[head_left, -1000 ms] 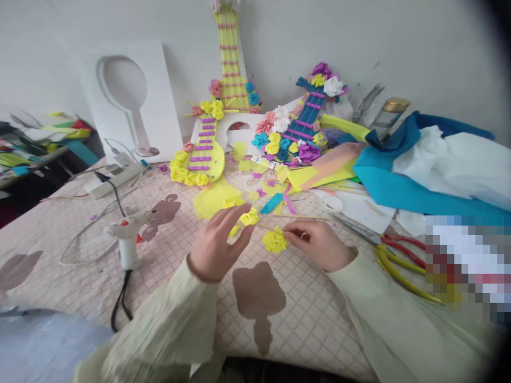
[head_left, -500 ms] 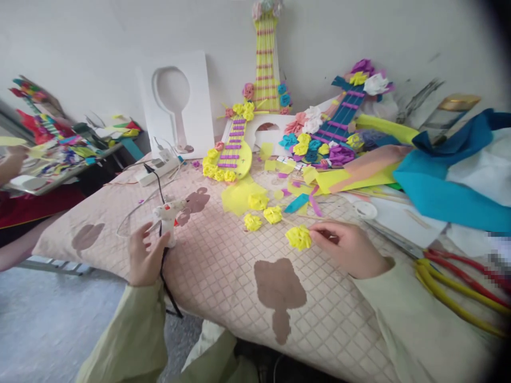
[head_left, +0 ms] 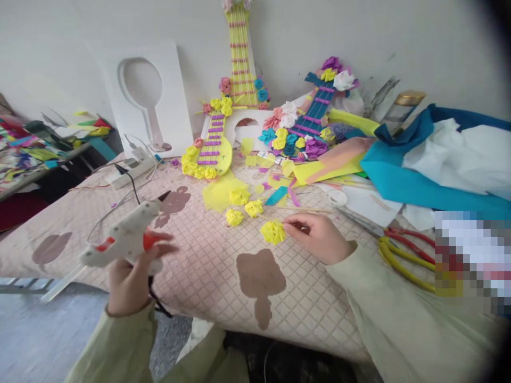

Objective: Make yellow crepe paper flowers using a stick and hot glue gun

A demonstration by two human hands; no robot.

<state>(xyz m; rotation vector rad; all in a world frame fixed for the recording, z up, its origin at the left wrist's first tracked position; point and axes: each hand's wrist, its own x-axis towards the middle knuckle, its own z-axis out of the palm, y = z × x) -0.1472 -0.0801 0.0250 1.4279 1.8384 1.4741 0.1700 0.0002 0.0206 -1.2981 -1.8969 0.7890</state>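
My left hand (head_left: 133,276) is wrapped round the handle of a white hot glue gun (head_left: 123,234) with an orange trigger. A clear glue stick (head_left: 64,283) sticks out of its back end, and the nozzle points up and to the right. My right hand (head_left: 317,236) pinches a yellow paper flower (head_left: 272,232) by its right side, just over the table. Close behind it lie more yellow flowers (head_left: 238,196) near a flat yellow sheet (head_left: 217,194). A small yellow guitar (head_left: 215,151) with purple strips and yellow flowers leans at the back.
Scissors (head_left: 403,247) with red and yellow handles lie at the right, beside blue cloth-like sheets (head_left: 393,170). A power strip (head_left: 131,170) sits at the back left. Behind stand a white cut-out board (head_left: 175,101) and a blue decorated guitar (head_left: 315,114). Paper scraps (head_left: 277,196) are scattered mid-table.
My left hand has taken hold of the glue gun and lifted it off the table, towards the left. My right hand still pinches the yellow flower. The view has shifted to the right.
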